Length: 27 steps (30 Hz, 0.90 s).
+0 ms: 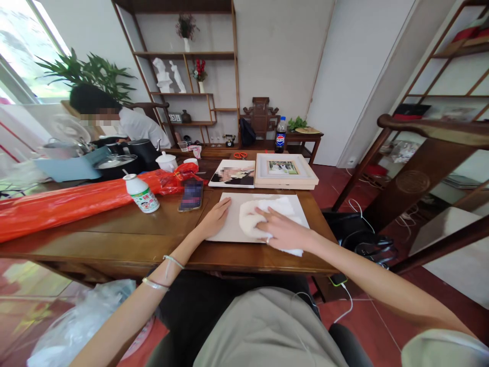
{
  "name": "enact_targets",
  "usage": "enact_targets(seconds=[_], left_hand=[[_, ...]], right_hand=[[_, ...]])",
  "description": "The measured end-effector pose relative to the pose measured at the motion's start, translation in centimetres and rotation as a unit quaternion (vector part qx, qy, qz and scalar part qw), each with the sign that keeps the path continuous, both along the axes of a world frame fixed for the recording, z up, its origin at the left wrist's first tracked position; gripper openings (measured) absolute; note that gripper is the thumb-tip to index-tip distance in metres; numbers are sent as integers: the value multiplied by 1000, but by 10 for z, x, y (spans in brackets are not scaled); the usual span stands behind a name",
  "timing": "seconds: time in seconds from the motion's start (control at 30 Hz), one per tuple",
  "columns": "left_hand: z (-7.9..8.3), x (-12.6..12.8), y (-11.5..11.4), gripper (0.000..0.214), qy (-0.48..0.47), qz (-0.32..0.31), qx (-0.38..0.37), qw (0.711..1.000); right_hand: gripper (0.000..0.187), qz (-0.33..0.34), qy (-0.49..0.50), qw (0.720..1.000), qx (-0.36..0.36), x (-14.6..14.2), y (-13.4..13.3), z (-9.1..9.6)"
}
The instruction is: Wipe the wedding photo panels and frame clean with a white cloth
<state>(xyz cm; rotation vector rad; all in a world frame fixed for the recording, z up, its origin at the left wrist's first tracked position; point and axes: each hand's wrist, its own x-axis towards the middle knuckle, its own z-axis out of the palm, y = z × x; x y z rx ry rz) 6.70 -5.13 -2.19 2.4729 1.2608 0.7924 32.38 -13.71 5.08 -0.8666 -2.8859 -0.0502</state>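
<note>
A flat pale board [233, 230] lies on the wooden table [126, 239] in front of me. My left hand [214, 219] rests flat on the board's left edge, fingers stretched out. My right hand [284, 232] presses down on a crumpled white cloth [252, 218] that lies on the board, with fingers curled over it and a ring on one finger. Beyond the board lie a printed photo [234, 173] and a light wooden picture frame [286, 170] with a picture in it.
A phone [191, 195], a small white bottle [141, 193] and a long orange plastic bag [64, 203] lie to the left. A person sits at the far left behind pots. A Pepsi bottle [280, 135], shelves, a chair [424, 173] and floor cables are nearby.
</note>
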Motion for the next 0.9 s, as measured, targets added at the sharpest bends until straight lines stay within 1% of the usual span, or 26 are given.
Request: enact_targets(seconds=[0.17,0.27,0.33,0.4,0.47,0.53,0.6,0.67,0.7,0.77,0.9], left_hand=[[-3,-1,2,49,-1,3,5,1000],[-3,0,2,48,-6,-1,5,1000],[-1,0,1,48,-14,-4,0,1000],[2,0,0,46,-24,-18,-4,1000],[5,0,-1,44,-33,-43,-6,999],[6,-2,-1,44,-41,-55,-14,998],[5,-4,0,46,-48,-43,-30,997],[4,-5,1,47,-55,-29,-46,997],[4,-6,1,47,-58,-27,-50,997],[4,-5,2,47,-67,-31,-54,996],[6,-3,3,44,-74,-28,-53,995]], right_hand=[[26,-52,6,999,-1,-8,57,0],[30,-90,-6,996,13,-19,74,1],[32,-107,-28,993,27,-31,73,-1],[37,-98,-55,993,41,-45,62,-5],[41,-74,-60,994,53,-58,39,-9],[40,-60,-40,995,63,-68,11,-12],[38,-53,-26,996,65,-73,-13,-13],[37,-43,-25,997,58,-73,-24,-12],[38,-38,-27,998,52,-71,-23,-11],[38,-48,-37,997,43,-68,-8,-8],[40,-134,-62,988,46,-64,41,0]])
